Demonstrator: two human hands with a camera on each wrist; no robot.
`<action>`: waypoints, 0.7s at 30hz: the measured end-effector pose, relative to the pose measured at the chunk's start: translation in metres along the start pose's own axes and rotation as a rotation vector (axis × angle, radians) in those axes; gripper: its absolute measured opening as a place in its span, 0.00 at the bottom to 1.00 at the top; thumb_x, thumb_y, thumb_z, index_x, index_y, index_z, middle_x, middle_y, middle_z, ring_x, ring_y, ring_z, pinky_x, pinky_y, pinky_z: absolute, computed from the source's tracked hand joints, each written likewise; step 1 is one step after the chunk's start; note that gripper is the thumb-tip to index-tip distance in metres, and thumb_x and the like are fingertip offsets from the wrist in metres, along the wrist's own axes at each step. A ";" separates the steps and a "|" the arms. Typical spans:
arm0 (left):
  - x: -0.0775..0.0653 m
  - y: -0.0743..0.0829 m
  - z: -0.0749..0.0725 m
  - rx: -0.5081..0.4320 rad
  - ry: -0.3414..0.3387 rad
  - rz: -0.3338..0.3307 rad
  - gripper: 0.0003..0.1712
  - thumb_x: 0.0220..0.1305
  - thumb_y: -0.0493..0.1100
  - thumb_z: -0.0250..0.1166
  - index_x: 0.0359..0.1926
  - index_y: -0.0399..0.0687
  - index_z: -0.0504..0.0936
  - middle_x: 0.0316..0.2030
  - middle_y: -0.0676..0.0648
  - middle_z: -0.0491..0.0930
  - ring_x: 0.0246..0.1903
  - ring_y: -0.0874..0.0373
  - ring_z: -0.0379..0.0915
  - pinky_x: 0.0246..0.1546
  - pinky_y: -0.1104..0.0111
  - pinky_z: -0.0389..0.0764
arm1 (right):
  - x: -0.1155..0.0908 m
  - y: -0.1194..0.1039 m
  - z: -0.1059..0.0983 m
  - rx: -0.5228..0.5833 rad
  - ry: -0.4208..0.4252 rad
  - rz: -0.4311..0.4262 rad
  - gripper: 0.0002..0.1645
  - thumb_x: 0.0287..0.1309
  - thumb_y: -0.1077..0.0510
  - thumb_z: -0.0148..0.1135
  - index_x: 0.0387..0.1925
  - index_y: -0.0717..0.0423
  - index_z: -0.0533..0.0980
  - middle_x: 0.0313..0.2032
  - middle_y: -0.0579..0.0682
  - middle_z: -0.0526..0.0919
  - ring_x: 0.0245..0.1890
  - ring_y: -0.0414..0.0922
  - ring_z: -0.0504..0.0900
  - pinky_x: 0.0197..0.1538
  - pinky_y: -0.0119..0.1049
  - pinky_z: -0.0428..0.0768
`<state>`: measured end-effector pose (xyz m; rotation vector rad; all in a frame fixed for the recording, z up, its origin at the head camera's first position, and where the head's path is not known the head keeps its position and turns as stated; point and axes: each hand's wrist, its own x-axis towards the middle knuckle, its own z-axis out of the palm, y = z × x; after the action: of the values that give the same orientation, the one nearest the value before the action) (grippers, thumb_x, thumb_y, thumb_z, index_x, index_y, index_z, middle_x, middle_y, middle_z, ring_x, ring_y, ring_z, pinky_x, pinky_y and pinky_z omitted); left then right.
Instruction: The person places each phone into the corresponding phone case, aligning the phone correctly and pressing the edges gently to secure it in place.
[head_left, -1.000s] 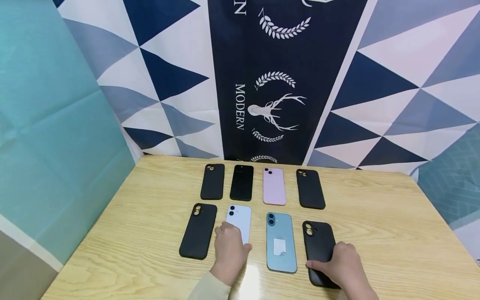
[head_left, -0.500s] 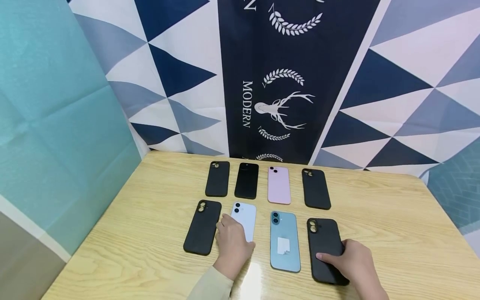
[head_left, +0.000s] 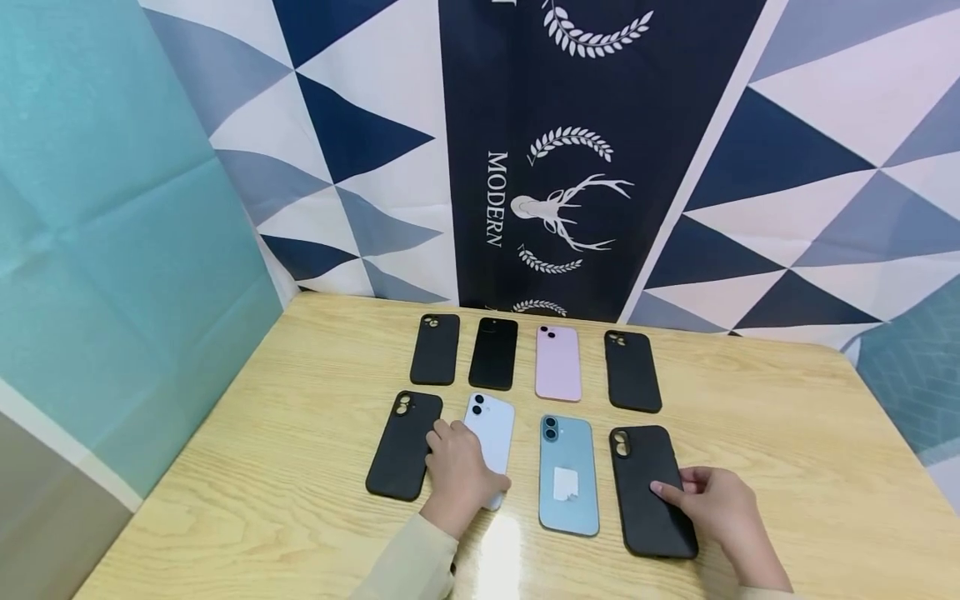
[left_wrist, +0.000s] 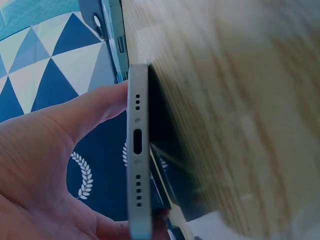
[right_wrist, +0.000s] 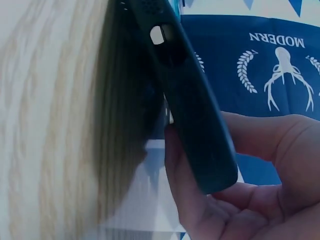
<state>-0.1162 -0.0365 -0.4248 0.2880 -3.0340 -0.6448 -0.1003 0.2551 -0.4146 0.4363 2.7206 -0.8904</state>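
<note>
My left hand (head_left: 456, 467) grips a white phone (head_left: 492, 425) across its width, thumb on one long side and fingers on the other. In the left wrist view the phone's bottom edge (left_wrist: 139, 162) shows its port and speaker holes, with a dark shadow on the wood beside it. My right hand (head_left: 720, 504) pinches the right edge of a black phone case (head_left: 647, 467), thumb on its back and fingers beneath. The right wrist view shows the case's end (right_wrist: 195, 120) tilted over the table. Between the two hands lies a teal phone (head_left: 568, 450) with a white sticker.
Left of the white phone lies another black case (head_left: 403, 446). Behind, a row holds a black case (head_left: 435, 350), a black phone (head_left: 493, 354), a pink phone (head_left: 558, 362) and one more black case (head_left: 632, 373). A patterned cloth (head_left: 390, 208) hangs behind the wooden table (head_left: 225, 467).
My right fingers have slid under the case's right edge, and that side has come up a little. My left hand stays on the white phone, whose lower end now shows. The head view has shifted slightly.
</note>
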 end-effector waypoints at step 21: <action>0.022 -0.027 -0.023 -0.609 -0.357 -0.110 0.24 0.47 0.39 0.78 0.38 0.30 0.74 0.34 0.37 0.78 0.32 0.51 0.80 0.30 0.64 0.82 | 0.000 0.006 -0.005 0.094 -0.049 -0.006 0.33 0.62 0.50 0.62 0.56 0.75 0.73 0.37 0.59 0.87 0.38 0.47 0.83 0.35 0.31 0.74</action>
<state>-0.1316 -0.0736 -0.4153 0.3428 -2.9345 -1.7335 -0.0987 0.2628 -0.4141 0.4192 2.6457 -1.0199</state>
